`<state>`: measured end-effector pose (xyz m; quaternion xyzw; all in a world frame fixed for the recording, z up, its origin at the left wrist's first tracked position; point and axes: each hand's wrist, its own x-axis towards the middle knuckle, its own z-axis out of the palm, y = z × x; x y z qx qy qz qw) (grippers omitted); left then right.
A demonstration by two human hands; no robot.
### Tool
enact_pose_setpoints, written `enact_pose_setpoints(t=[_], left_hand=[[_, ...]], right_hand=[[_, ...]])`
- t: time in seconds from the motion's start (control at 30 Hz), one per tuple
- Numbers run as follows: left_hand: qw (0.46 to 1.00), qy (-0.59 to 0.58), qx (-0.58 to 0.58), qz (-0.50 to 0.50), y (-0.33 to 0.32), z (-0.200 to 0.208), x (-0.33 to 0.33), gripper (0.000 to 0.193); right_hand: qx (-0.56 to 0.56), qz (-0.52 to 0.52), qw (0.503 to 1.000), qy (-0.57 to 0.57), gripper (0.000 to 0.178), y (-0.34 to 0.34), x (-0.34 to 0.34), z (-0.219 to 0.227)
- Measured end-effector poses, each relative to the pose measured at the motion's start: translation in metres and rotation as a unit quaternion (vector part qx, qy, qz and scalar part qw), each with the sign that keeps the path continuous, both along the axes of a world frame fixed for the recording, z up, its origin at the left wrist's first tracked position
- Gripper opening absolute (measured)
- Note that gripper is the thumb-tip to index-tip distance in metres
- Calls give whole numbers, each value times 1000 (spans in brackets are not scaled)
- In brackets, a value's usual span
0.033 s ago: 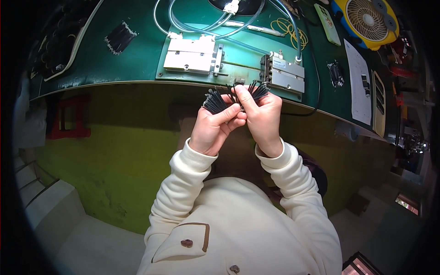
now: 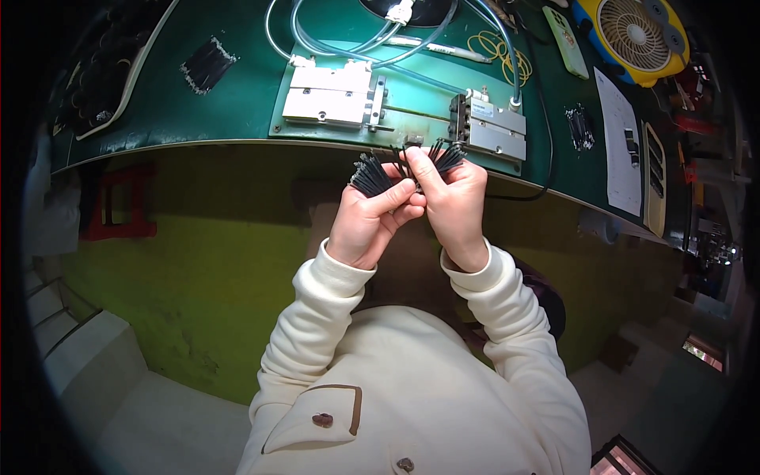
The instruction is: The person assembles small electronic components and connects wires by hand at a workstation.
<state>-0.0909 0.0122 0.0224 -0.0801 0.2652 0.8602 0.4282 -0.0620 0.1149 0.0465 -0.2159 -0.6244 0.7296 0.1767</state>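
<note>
Just in front of the bench edge, my two hands meet at the fingertips. My left hand (image 2: pixel 366 220) is closed round a bundle of short black wires (image 2: pixel 369 176), whose pale tips fan out to the upper left. Thumb pressed down, my right hand (image 2: pixel 454 207) grips another fan of black wires (image 2: pixel 449 157), pointing to the upper right. A few loose wires (image 2: pixel 400 161) stick up between the two bundles. The lower ends of the wires are hidden by my fingers. Beyond my hands is a green-based fixture (image 2: pixel 412 125) with two silver pneumatic blocks.
Clear air hoses (image 2: pixel 297 32) loop over the fixture. Piles of black wires lie left (image 2: pixel 207 65) and right (image 2: pixel 580 128) on the green bench (image 2: pixel 170 119). Toward the right are a paper sheet (image 2: pixel 621 158), a green phone-shaped object (image 2: pixel 565 43) and a yellow-blue fan (image 2: pixel 632 36). A red stool (image 2: pixel 119 204) stands below.
</note>
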Motion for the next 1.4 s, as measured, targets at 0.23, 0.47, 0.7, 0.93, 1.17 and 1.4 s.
enact_pose_setpoints(t=[0.23, 0.47, 0.7, 0.93, 1.17, 1.4], left_hand=[[1000, 1, -11, -10, -6, 9, 9, 12], [1000, 5, -6, -15, -14, 21, 20, 11], [1000, 20, -14, -14, -11, 18, 18, 11], [999, 25, -47, -11, -1, 4, 7, 12], [999, 21, -27, 21, 4, -1, 1, 12], [999, 21, -29, 13, 6, -4, 0, 12]], right_hand=[[-7, 7, 1000, -1, 11, -5, 10, 14], [-21, 60, 998, -18, 10, -6, 22, 24], [-30, 69, 997, -27, 12, -1, 19, 21], [3, 30, 999, 12, 16, 3, 7, 1], [1, -5, 999, -34, 17, 3, -1, 3], [-4, -15, 999, -46, 14, 4, 1, 2]])
